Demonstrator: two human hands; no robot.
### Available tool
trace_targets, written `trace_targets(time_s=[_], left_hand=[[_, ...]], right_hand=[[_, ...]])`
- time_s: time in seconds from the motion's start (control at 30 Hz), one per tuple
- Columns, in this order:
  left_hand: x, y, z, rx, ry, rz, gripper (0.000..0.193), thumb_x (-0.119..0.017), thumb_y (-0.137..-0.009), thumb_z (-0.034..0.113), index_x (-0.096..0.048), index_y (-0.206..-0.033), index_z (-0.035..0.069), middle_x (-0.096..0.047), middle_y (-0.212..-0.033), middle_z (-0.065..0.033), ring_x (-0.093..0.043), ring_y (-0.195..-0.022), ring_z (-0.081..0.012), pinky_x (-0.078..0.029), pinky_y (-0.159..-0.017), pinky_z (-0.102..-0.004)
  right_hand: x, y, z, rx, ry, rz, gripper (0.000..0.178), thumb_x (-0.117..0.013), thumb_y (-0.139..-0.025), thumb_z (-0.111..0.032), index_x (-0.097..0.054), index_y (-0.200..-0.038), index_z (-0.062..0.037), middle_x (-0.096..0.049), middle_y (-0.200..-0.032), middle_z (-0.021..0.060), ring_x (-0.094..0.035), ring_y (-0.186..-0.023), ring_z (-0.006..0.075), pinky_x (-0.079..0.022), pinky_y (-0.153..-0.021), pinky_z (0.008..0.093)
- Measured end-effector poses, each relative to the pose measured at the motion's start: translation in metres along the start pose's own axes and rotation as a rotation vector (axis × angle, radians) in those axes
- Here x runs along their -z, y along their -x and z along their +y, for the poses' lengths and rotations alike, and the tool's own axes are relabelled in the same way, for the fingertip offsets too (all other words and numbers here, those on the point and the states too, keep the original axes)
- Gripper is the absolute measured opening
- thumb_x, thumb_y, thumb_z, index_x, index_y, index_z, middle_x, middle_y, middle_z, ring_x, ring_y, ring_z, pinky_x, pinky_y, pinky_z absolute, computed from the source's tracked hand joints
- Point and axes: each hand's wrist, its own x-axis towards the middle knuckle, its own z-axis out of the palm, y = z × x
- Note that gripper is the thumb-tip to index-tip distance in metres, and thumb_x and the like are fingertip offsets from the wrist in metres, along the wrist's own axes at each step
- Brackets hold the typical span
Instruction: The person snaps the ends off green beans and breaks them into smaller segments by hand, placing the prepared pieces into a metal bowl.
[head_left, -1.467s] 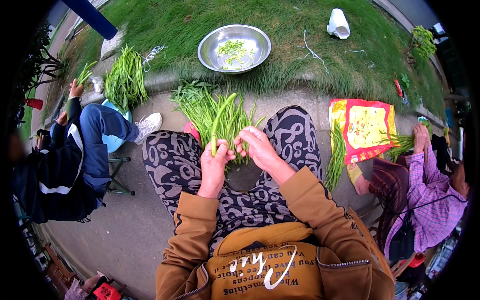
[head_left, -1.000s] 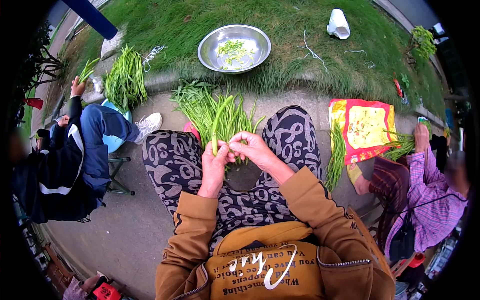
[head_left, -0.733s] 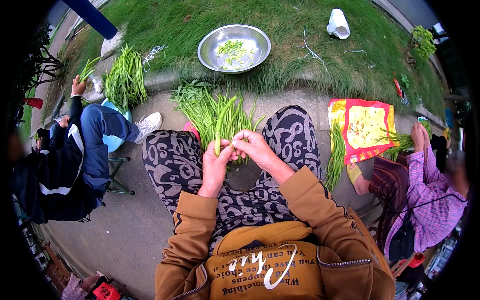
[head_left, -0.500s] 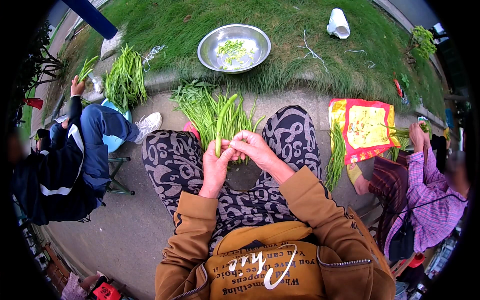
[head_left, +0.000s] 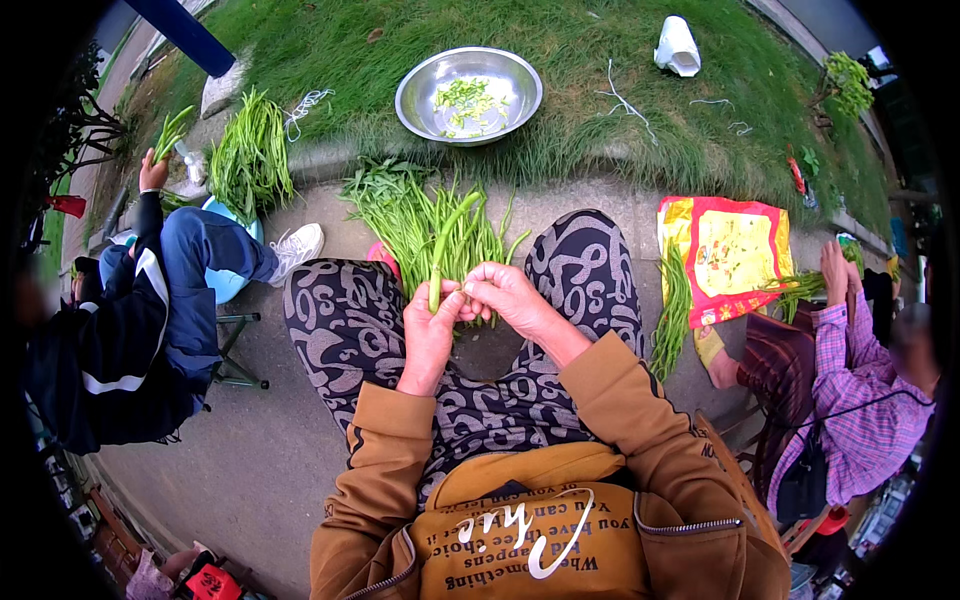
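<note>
My left hand point(head_left: 430, 335) is closed around a thick, pale green vegetable stalk point(head_left: 441, 248), which stands up past the thumb and curves at its tip. Thumb and fingers of my right hand point(head_left: 508, 298) are pinched together against the left fingertips; whatever is between them is too small to make out. Just beyond both hands, on the pavement between my knees, lies a heap of long green stalks point(head_left: 408, 203) with leaves at its far end. A steel basin point(head_left: 408, 118) on the grass contains short cut green pieces point(head_left: 467, 104).
To the left sits a person point(head_left: 120, 310) holding green stalks, beside a leafy bundle point(head_left: 250, 150) and a light blue basin point(head_left: 228, 284). On the right, a person in a checked shirt point(head_left: 850, 390) works near a yellow-red bag point(head_left: 725, 245) and more stalks point(head_left: 672, 320). A white container point(head_left: 677, 48) lies on the grass.
My hands stay almost in place, with the right fingers shifting slightly at the left fingertips. The person on the right has moved their hands a little.
</note>
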Motion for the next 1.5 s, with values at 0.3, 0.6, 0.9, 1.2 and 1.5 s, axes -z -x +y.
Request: trace_targets(time_s=[0.3,0.6,0.9,1.2,1.5], left_hand=[[0.002,0.002,0.007,0.150,0.158,-0.048,0.008,-0.056,-0.090,0.011,-0.055,-0.093,0.004,-0.058,-0.076,-0.0027,-0.056,-0.069,-0.0109,-0.046,-0.066,-0.0227],[0.001,0.001,0.007,0.101,0.173,-0.011,0.009,-0.057,-0.089,0.012,-0.057,-0.093,0.005,-0.059,-0.077,-0.0008,-0.054,-0.067,-0.0070,-0.045,-0.064,-0.0198],[-0.002,0.002,0.011,0.111,0.116,-0.020,0.008,-0.056,-0.090,0.012,-0.056,-0.092,0.004,-0.058,-0.074,0.0003,-0.053,-0.065,-0.0065,-0.044,-0.062,-0.0198],[-0.003,0.003,0.014,0.116,0.321,-0.049,0.009,-0.055,-0.091,0.014,-0.053,-0.093,0.006,-0.054,-0.074,-0.0001,-0.051,-0.064,-0.0078,-0.043,-0.062,-0.0205],[0.003,0.001,0.002,0.084,0.246,0.129,0.010,-0.056,-0.090,0.014,-0.053,-0.096,0.006,-0.052,-0.076,0.0020,-0.050,-0.064,-0.0061,-0.044,-0.059,-0.0204]], right_hand=[[0.002,0.000,0.002,-0.025,-0.137,-0.040,0.014,-0.055,-0.087,-0.017,-0.055,-0.084,-0.0033,-0.056,-0.070,0.0008,-0.052,-0.060,0.0058,-0.042,-0.052,0.0185],[-0.004,0.001,-0.003,-0.052,-0.208,-0.031,0.017,-0.057,-0.089,-0.021,-0.054,-0.089,-0.0036,-0.057,-0.074,0.0014,-0.053,-0.062,0.0057,-0.042,-0.052,0.0181],[-0.001,0.000,0.000,-0.084,-0.303,-0.061,0.014,-0.057,-0.089,-0.016,-0.053,-0.089,-0.0035,-0.057,-0.075,0.0033,-0.053,-0.062,0.0070,-0.042,-0.052,0.0182],[0.000,-0.001,-0.003,-0.115,-0.545,-0.011,0.011,-0.055,-0.089,-0.013,-0.052,-0.090,-0.0029,-0.057,-0.082,0.0061,-0.053,-0.067,0.0110,-0.042,-0.058,0.0228],[0.006,-0.002,0.001,-0.092,-0.569,0.119,0.007,-0.052,-0.087,-0.006,-0.053,-0.093,-0.0045,-0.057,-0.083,0.0062,-0.052,-0.067,0.0133,-0.041,-0.059,0.0256]])
